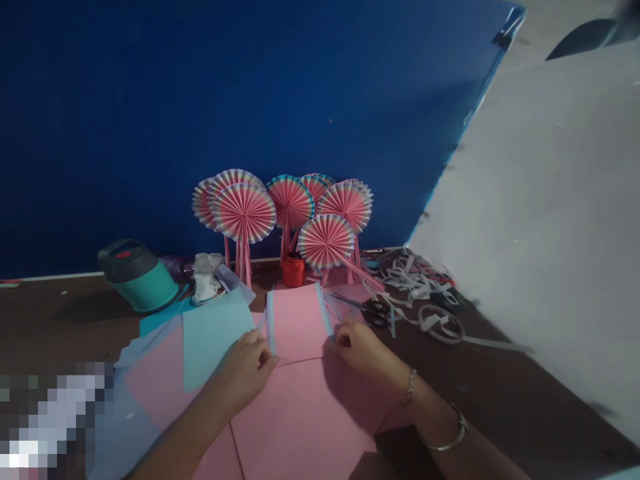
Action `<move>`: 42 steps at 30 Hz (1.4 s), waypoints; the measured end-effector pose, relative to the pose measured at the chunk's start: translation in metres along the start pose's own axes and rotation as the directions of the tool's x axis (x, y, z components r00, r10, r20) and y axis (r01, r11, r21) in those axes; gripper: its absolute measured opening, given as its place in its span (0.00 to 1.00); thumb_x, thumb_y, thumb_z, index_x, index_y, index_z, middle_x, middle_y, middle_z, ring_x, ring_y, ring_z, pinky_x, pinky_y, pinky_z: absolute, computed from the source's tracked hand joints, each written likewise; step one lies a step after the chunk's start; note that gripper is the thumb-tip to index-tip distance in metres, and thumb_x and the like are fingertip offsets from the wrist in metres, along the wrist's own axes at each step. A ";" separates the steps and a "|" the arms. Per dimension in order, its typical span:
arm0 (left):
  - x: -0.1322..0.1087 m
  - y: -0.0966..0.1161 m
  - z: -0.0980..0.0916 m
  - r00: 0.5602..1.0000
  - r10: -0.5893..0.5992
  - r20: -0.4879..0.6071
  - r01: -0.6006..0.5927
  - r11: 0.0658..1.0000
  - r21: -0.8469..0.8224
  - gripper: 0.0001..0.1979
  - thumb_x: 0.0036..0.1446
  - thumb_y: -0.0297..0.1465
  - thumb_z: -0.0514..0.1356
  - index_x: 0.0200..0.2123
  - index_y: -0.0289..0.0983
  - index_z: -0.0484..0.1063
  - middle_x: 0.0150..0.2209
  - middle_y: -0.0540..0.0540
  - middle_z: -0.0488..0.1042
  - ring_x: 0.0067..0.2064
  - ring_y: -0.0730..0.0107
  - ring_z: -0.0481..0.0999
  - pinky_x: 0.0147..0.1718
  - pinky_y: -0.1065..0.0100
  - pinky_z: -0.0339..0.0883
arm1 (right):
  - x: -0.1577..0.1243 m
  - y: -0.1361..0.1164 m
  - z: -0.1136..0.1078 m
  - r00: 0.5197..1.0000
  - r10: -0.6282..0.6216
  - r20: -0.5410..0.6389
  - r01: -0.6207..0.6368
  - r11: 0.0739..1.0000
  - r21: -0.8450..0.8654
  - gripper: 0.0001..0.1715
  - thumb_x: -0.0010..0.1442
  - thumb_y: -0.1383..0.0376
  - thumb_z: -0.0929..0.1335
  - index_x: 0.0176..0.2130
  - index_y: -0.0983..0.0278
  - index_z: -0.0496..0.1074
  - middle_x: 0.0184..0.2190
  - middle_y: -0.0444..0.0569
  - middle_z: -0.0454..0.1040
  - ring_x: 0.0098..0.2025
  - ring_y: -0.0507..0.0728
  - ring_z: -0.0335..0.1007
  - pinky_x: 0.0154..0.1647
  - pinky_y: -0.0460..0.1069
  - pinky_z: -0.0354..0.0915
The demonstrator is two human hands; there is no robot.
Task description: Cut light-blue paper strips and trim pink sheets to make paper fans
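Brown surface [75, 327], pleated paper fans [244, 213] at its far edge; narrowly curled left hand [244, 373] and right hand [357, 350] touch pink paper [300, 420].

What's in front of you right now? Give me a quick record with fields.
left hand: curled at the lower edge of the blue-edged pink paper sheet
right hand: fingers at that sheet's right edge
right wrist: two metal bangles
beside: black-handled scissors, paper offcuts
behind: pink paper fans, teal flask
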State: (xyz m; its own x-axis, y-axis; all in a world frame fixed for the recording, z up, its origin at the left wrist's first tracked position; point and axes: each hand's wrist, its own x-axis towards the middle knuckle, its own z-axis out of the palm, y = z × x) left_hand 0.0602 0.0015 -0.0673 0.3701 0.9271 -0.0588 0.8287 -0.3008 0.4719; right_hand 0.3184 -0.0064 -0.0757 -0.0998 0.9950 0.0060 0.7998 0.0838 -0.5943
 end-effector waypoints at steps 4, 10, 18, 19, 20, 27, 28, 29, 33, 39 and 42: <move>0.001 0.001 0.001 1.000 0.002 -0.005 -0.002 1.000 0.017 0.13 0.58 0.32 0.53 0.22 0.39 0.60 0.33 0.46 0.68 0.38 0.64 0.68 0.39 0.61 0.62 | 0.000 -0.003 -0.003 0.999 0.022 0.037 -0.023 0.999 0.035 0.18 0.51 0.70 0.68 0.15 0.64 0.60 0.20 0.43 0.62 0.24 0.50 0.57 0.23 0.46 0.50; 0.001 0.007 -0.002 0.999 -0.031 0.016 0.030 0.995 0.093 0.12 0.58 0.29 0.52 0.22 0.39 0.61 0.33 0.46 0.67 0.38 0.64 0.68 0.39 0.62 0.61 | 0.002 -0.003 -0.001 0.997 0.036 0.071 -0.036 0.999 -0.001 0.19 0.51 0.73 0.66 0.15 0.64 0.57 0.20 0.42 0.61 0.24 0.49 0.56 0.25 0.46 0.50; -0.009 0.023 0.003 0.990 0.140 -0.024 -0.123 0.930 0.346 0.21 0.58 0.22 0.51 0.52 0.44 0.68 0.48 0.43 0.70 0.49 0.58 0.67 0.45 0.58 0.59 | -0.010 -0.017 -0.007 0.992 -0.123 0.012 0.122 0.954 -0.273 0.09 0.54 0.75 0.66 0.37 0.65 0.72 0.39 0.51 0.70 0.41 0.56 0.64 0.39 0.49 0.57; -0.010 0.026 0.005 0.978 0.208 0.012 -0.198 0.907 0.372 0.26 0.57 0.19 0.50 0.55 0.47 0.66 0.50 0.44 0.69 0.50 0.58 0.66 0.45 0.58 0.59 | -0.012 -0.022 -0.007 0.984 -0.172 0.042 0.176 0.925 -0.336 0.11 0.56 0.75 0.65 0.39 0.64 0.72 0.41 0.52 0.70 0.43 0.58 0.63 0.41 0.50 0.56; -0.011 0.029 0.006 0.963 0.262 0.055 -0.263 0.882 0.391 0.28 0.56 0.17 0.49 0.55 0.48 0.66 0.51 0.44 0.69 0.51 0.59 0.66 0.45 0.58 0.59 | -0.014 -0.026 -0.006 0.973 -0.211 0.095 0.231 0.893 -0.387 0.12 0.57 0.74 0.64 0.40 0.64 0.72 0.41 0.52 0.71 0.44 0.59 0.63 0.42 0.51 0.55; -0.011 0.045 0.007 0.940 0.268 0.210 -0.337 0.813 0.474 0.21 0.59 0.17 0.48 0.50 0.40 0.70 0.44 0.42 0.72 0.45 0.59 0.68 0.40 0.59 0.61 | -0.022 -0.045 0.001 0.924 -0.219 0.314 0.351 0.810 -0.470 0.12 0.60 0.72 0.64 0.38 0.67 0.76 0.38 0.55 0.73 0.41 0.59 0.66 0.40 0.52 0.56; -0.012 0.045 0.006 0.944 0.249 0.214 -0.324 0.817 0.476 0.21 0.58 0.17 0.48 0.50 0.39 0.70 0.43 0.42 0.72 0.45 0.58 0.68 0.40 0.58 0.61 | -0.022 -0.046 0.000 0.928 -0.194 0.318 0.335 0.808 -0.484 0.11 0.59 0.72 0.64 0.37 0.67 0.77 0.37 0.56 0.73 0.40 0.59 0.67 0.39 0.52 0.57; -0.012 0.045 0.005 0.949 0.227 0.218 -0.307 0.823 0.478 0.21 0.58 0.16 0.48 0.49 0.38 0.71 0.43 0.41 0.72 0.45 0.57 0.68 0.41 0.57 0.61 | -0.023 -0.048 -0.002 0.930 -0.170 0.325 0.321 0.805 -0.498 0.10 0.59 0.72 0.65 0.36 0.68 0.77 0.36 0.57 0.74 0.40 0.59 0.68 0.37 0.52 0.57; -0.014 0.036 0.000 0.967 0.149 0.207 -0.234 0.841 0.487 0.20 0.55 0.14 0.48 0.42 0.36 0.74 0.42 0.40 0.73 0.46 0.54 0.68 0.41 0.55 0.60 | -0.025 -0.054 -0.008 0.927 -0.098 0.363 0.294 0.789 -0.539 0.10 0.56 0.74 0.66 0.34 0.67 0.78 0.37 0.57 0.75 0.39 0.60 0.70 0.33 0.51 0.58; -0.015 0.026 -0.009 0.977 0.128 0.170 -0.196 0.851 0.487 0.21 0.51 0.13 0.50 0.36 0.37 0.77 0.37 0.41 0.75 0.44 0.57 0.69 0.40 0.57 0.59 | -0.023 -0.055 -0.008 0.936 -0.099 0.337 0.285 0.774 -0.565 0.10 0.59 0.73 0.66 0.37 0.67 0.78 0.38 0.57 0.75 0.40 0.60 0.72 0.32 0.50 0.60; -0.015 0.025 -0.014 0.987 0.106 0.118 -0.151 0.861 0.486 0.18 0.50 0.14 0.51 0.31 0.37 0.77 0.36 0.41 0.75 0.43 0.57 0.68 0.39 0.58 0.58 | -0.022 -0.053 -0.006 0.936 -0.121 0.330 0.300 0.762 -0.573 0.10 0.59 0.73 0.66 0.37 0.68 0.77 0.38 0.58 0.75 0.40 0.61 0.72 0.32 0.50 0.61</move>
State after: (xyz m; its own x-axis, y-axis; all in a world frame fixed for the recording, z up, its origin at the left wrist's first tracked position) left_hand 0.0692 -0.0168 -0.0419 0.5030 0.8570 -0.1120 0.8616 -0.5074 -0.0128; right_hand 0.2814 -0.0323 -0.0396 -0.3855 0.9035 -0.1874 0.9190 0.3941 0.0095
